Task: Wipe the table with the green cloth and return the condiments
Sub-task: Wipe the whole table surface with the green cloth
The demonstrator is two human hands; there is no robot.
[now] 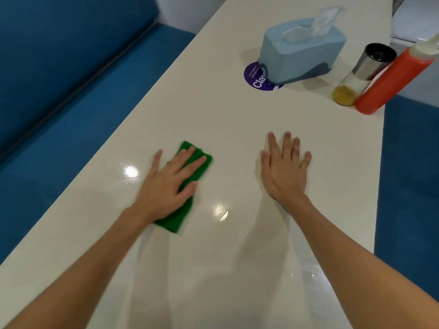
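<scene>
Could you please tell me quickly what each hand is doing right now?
Left hand: open, straight fingers pressing the folded green cloth onto the glossy white table.
Right hand: open, flat on the table, holding nothing.

We see a glossy white counter point(237, 119); green cloth point(175, 222) at eight o'clock; blue tissue box point(301, 51) over a purple sticker point(254, 78) at one; spice shaker point(363, 74) just beside red bottle point(392, 84) at two.

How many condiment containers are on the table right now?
2. A red sauce bottle stands at the far right edge of the table; a steel-topped shaker stands just left of it. The tissue box might hide more.
</scene>
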